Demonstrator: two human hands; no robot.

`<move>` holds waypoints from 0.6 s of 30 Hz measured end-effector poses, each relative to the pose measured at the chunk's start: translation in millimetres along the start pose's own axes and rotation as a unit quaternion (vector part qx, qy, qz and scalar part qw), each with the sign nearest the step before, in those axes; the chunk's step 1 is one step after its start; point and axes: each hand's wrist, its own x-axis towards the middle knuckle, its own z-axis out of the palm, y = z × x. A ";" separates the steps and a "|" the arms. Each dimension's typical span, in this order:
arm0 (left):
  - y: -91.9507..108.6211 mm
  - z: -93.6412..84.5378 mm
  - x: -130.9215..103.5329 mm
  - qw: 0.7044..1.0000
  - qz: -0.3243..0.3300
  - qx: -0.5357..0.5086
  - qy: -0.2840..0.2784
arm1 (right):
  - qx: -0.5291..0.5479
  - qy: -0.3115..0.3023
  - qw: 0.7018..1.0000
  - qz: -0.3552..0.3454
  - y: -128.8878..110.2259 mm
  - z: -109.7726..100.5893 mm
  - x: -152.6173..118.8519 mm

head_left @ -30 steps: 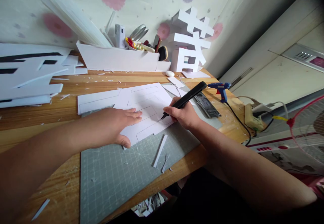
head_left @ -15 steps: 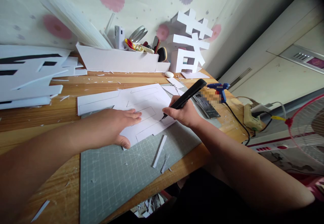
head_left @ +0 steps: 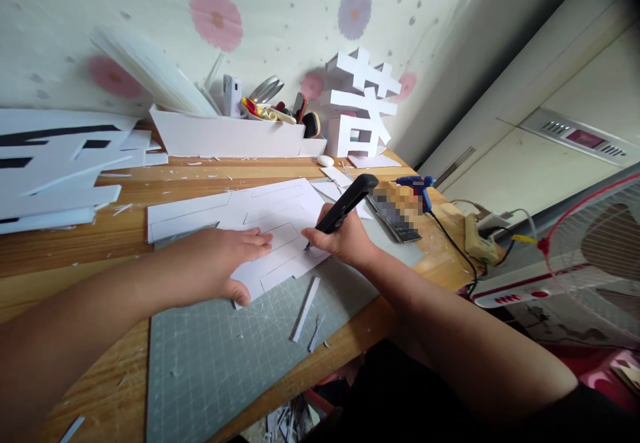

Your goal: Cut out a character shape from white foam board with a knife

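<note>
My right hand (head_left: 345,235) grips a black utility knife (head_left: 347,201), its handle slanting up to the right. The blade tip meets a white board (head_left: 270,211) marked with thin drawn outlines. Flat on the left part of that board rests my left hand (head_left: 230,259), fingers stretched and thumb apart, holding nothing. Beneath the board lies a grey gridded cutting mat (head_left: 210,356). A narrow white strip (head_left: 305,309) sits on the mat below the board, with a thin curled scrap (head_left: 316,333) beside it.
A blue glue gun (head_left: 419,187) and a phone (head_left: 400,219) lie to the right, near a power strip (head_left: 477,237) and fan (head_left: 600,249). Behind stand a white tool box (head_left: 230,137) and a white built-up character (head_left: 357,106). Cut white sheets (head_left: 55,169) are stacked left.
The view has tilted up and shifted right, so everything sits lower and further left. The knife tip stays near the board's lower right part; my left hand remains pressed on it.
</note>
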 end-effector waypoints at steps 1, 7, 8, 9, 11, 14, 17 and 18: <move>1.7 0.2 -1.2 1.000 0.001 0.003 0.000 | -0.003 -0.004 1.000 -0.001 -0.4 0.3 -0.4; 20.5 2.8 -5.4 0.999 -0.014 0.040 0.004 | -0.022 -0.015 1.000 -0.006 -3.4 -0.3 -0.9; 23.0 2.8 -5.1 0.999 -0.016 0.047 0.004 | -0.021 -0.013 1.000 -0.004 -3.7 -0.5 -0.8; 24.8 2.7 -4.6 0.998 -0.017 0.054 0.002 | -0.019 -0.009 1.000 -0.003 -3.8 -0.6 -0.7; 26.8 2.1 -3.9 0.998 -0.017 0.061 0.001 | -0.017 -0.001 1.000 -0.003 -3.8 -0.6 -0.4; 27.2 1.5 -4.5 0.998 -0.014 0.065 0.002 | -0.015 0.007 1.000 -0.005 -3.1 0.0 -0.4; 26.3 3.0 -6.2 0.998 -0.010 0.066 0.008 | -0.012 0.012 1.000 -0.008 -1.9 0.8 -0.7; 25.7 4.0 -6.5 0.998 -0.007 0.067 0.012 | -0.010 0.013 1.000 -0.010 -1.5 1.1 -0.9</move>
